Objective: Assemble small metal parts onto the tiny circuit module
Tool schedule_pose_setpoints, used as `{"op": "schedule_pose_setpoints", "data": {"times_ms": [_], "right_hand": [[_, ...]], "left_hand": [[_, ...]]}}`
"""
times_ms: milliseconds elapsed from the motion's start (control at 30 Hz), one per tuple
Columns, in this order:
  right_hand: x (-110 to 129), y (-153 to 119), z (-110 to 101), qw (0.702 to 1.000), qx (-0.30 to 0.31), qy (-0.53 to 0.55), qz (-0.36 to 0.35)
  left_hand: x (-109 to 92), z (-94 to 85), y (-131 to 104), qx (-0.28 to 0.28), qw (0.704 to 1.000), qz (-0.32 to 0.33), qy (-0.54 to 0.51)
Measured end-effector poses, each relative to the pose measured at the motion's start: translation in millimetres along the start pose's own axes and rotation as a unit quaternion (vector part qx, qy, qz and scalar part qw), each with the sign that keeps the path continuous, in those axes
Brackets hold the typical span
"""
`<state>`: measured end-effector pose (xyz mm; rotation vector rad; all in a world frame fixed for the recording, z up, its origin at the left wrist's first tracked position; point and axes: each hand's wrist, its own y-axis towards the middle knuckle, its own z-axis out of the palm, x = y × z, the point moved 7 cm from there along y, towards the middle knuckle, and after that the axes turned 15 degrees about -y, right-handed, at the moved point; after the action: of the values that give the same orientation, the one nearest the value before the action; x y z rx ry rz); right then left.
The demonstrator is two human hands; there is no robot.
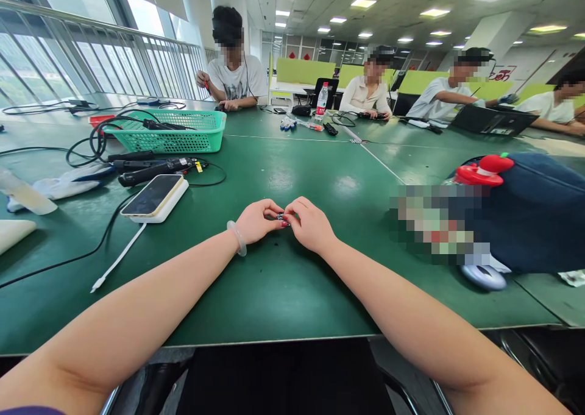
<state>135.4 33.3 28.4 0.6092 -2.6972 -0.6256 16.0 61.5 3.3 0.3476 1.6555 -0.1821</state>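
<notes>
My left hand (pixel 259 221), with a pale bangle (pixel 237 238) at its wrist, pinches one side of a small dark and silvery object (pixel 281 217). On the other side of that object my right hand (pixel 311 223) pinches it too, so the fingertips of both hands nearly meet. Most of the object is hidden by the fingers, and I cannot make out what it is. Both hands are just above the green table (pixel 274 293), near its front edge.
At the left are a phone (pixel 155 195) on a white block, black tools (pixel 150 172), a glove (pixel 68 183) and a green basket (pixel 173 131) with cables. A dark blue bag (pixel 543 214) and a rounded bluish device (pixel 483 276) lie right. Several people sit across the table.
</notes>
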Motion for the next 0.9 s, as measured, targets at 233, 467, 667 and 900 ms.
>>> {"op": "schedule_pose_setpoints", "data": {"times_ms": [233, 467, 667, 900], "right_hand": [[-1.0, -0.5, -1.7, 0.999, -0.008, 0.036, 0.009], [-4.9, 0.6, 0.1, 0.998, -0.02, 0.064, 0.013], [2.2, -1.9, 2.4, 0.996, 0.042, 0.065, -0.047], [28.2, -13.3, 16.8, 0.97, 0.16, 0.051, -0.174]], "left_hand": [[-0.1, 0.0, 0.6, 0.006, 1.0, 0.011, 0.012], [-2.1, 0.3, -0.8, 0.007, 1.0, 0.015, 0.013], [0.2, -17.8, 2.7, -0.067, 0.995, 0.004, 0.078], [5.9, -29.5, 6.4, -0.104, 0.99, -0.001, 0.1]]}}
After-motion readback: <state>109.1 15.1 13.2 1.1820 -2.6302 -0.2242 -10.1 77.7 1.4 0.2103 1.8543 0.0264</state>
